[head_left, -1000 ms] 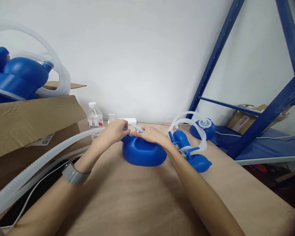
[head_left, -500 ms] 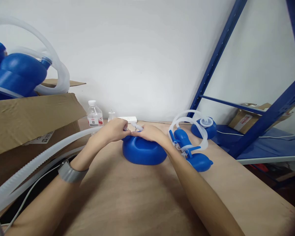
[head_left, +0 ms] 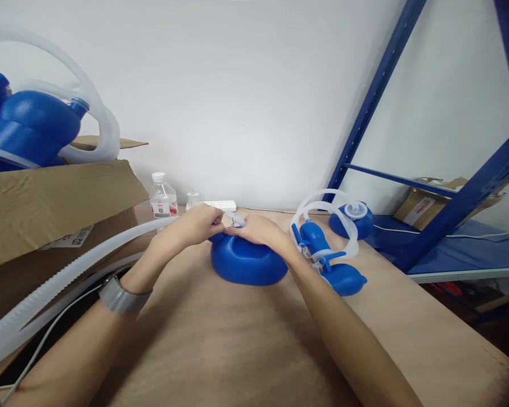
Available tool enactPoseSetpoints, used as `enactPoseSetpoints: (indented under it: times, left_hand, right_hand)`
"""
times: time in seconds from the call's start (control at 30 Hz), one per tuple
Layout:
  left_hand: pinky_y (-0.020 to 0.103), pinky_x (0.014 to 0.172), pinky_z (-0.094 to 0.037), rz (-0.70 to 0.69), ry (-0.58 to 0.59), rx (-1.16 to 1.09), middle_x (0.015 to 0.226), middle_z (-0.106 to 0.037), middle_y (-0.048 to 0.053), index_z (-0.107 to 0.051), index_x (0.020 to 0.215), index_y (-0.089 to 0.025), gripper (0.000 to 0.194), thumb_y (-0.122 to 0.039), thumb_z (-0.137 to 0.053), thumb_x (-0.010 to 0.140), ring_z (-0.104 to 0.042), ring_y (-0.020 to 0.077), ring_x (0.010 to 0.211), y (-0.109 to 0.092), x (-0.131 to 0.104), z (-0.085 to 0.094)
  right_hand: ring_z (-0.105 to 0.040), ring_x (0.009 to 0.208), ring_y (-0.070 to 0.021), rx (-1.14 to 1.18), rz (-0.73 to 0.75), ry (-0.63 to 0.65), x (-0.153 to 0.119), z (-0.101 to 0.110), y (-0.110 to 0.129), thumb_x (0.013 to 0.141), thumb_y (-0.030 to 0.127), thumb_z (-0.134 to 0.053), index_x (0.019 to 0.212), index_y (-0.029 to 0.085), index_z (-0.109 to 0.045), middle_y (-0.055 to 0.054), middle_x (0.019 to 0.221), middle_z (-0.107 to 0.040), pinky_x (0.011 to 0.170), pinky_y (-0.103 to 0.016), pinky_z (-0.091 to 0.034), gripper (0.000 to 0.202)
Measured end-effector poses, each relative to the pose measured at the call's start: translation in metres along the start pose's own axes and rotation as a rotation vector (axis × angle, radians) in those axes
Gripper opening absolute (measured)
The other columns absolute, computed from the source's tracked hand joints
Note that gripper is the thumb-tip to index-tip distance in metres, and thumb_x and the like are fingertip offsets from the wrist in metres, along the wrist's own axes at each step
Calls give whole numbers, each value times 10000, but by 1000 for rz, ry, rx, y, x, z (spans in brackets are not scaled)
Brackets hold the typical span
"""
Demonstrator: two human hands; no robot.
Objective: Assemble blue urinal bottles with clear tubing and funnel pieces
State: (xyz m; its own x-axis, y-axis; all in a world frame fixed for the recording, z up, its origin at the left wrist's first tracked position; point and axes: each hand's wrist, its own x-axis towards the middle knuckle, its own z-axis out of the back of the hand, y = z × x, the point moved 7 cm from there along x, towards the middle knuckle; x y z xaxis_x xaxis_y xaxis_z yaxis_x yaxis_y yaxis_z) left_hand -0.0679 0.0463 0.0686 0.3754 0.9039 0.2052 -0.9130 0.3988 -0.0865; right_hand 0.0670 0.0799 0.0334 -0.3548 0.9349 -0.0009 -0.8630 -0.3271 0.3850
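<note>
A rounded blue plastic bottle (head_left: 249,261) lies on the wooden table in front of me, its top edge under my fingers. My left hand (head_left: 201,225) is closed, thumb and fingers pinched together at the bottle's upper left end; what they pinch is hidden. From the right, my right hand (head_left: 258,229) grips the bottle's top, its thumb toward the left fingertips. Between the hands a translucent white tube piece (head_left: 236,218) sticks up behind the bottle. A pale corrugated hose (head_left: 74,274) runs from the lower left and disappears behind my left wrist.
At left stands an open cardboard box (head_left: 59,195) with blue bottles (head_left: 42,121) and hoses. A clear water bottle (head_left: 163,198) and a power strip (head_left: 220,206) are by the wall. More blue bottles with coiled tubes (head_left: 343,279) lie right, near a blue metal shelf (head_left: 424,234).
Both hands stay at the top of the blue bottle. The left fingers have shifted slightly at its upper end, and the white tube piece tilts a little differently.
</note>
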Motion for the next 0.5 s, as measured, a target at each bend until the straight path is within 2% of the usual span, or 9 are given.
enactPoseSetpoints:
  times: [0.13,0.33,0.5]
  left_hand:
    - [308,560,-266,14,-22,-9,638,-599,38,-499,611,-215,211,-240,-520,820,-512,185,605,2,0,1]
    - [311,591,-303,196,-56,-58,658,-627,34,-586,616,-215,150,-250,-548,757,-505,191,615,9,3,2]
    - [309,592,-300,251,-56,-139,578,-553,13,-528,567,-208,183,-221,-526,750,-457,169,579,10,3,-2]
  right_hand:
    - [-694,1036,-342,-4,-3,-5,-2,1,1,791,776,-565,1048,271,-751,-82,1128,-766,786,-366,-500,596]
    - [-693,1028,-365,-19,-48,15,1,-1,-2,768,806,-563,1003,247,-750,-111,1106,-763,787,-401,-515,634]
    - [-702,977,-363,-19,-55,18,3,-3,-3,774,795,-574,974,242,-751,-115,1040,-769,777,-410,-523,615]
